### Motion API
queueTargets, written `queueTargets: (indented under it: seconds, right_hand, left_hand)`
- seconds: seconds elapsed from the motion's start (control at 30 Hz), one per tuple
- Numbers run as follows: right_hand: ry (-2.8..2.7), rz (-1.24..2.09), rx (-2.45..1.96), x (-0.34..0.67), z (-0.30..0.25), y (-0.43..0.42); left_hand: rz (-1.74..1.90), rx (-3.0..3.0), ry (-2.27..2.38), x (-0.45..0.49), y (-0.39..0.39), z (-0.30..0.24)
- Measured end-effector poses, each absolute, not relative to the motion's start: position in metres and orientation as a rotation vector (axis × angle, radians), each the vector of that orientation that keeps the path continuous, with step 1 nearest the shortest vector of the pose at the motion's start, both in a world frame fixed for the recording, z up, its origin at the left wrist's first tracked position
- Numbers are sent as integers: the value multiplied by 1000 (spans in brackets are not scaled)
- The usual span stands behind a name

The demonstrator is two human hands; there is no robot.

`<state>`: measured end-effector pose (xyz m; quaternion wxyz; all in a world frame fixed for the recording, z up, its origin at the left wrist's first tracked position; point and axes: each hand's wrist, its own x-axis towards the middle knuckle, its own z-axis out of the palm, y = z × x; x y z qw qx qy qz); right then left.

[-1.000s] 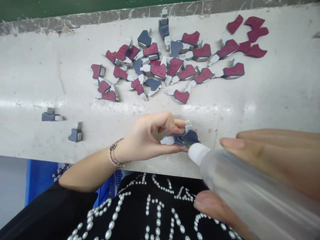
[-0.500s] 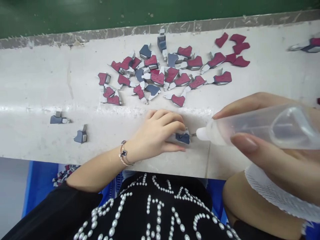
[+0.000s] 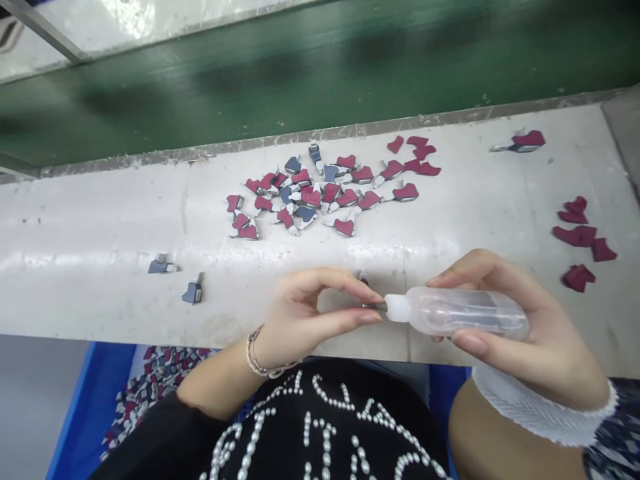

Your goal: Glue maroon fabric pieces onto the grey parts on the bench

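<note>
A green belt [image 3: 320,87] runs far beyond the bottle, and a white bench [image 3: 100,267] lies directly behind it. Further along the bench and to the left sits a loose pile of grey parts with red tops [image 3: 310,193], with two lone blue-grey parts [image 3: 193,291] closer to the left hand. Red pieces [image 3: 575,235] lie on the bench to the bottle's right, and a blue bin [image 3: 90,393] of parts sits below the bench, left of the bottle.

The clear plastic bottle [image 3: 465,312] lies almost level, its long axis running across the view, with its white nozzle [image 3: 397,308] pointing left. The right hand [image 3: 530,353] wraps the bottle's body in a firm, wide grip. The left hand [image 3: 295,320] pinches a small dark part [image 3: 376,306] in a narrow grip just off the nozzle's tip, so that hand is nearer the tip.

The fingertips hide most of the part, so its shape is hard to make out. I cannot tell whether the tip touches it, or whether the grey tab beyond the fingers belongs to it.
</note>
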<state>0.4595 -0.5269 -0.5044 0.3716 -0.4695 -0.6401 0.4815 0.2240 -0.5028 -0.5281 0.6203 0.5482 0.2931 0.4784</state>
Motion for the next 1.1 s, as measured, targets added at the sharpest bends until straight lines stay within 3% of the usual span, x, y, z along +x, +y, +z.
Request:
queueTargets:
  seconds: [0.17, 0.6, 0.87, 1.1]
  right_hand:
    - [-1675, 1193, -1119, 459, -494, -542]
    - [-1682, 1191, -1118, 459, -498, -564]
    - [-1558, 1459, -1063, 448, -499, -576]
    - [-1590, 1462, -1039, 439, -496, -581]
  left_hand:
    - [1189, 970, 550, 236, -524, -521]
    - [1268, 1031, 558, 240, -554, -500]
    - [1358, 1038, 600, 242, -566, -502]
    - [1434, 1065, 517, 244, -570, -505]
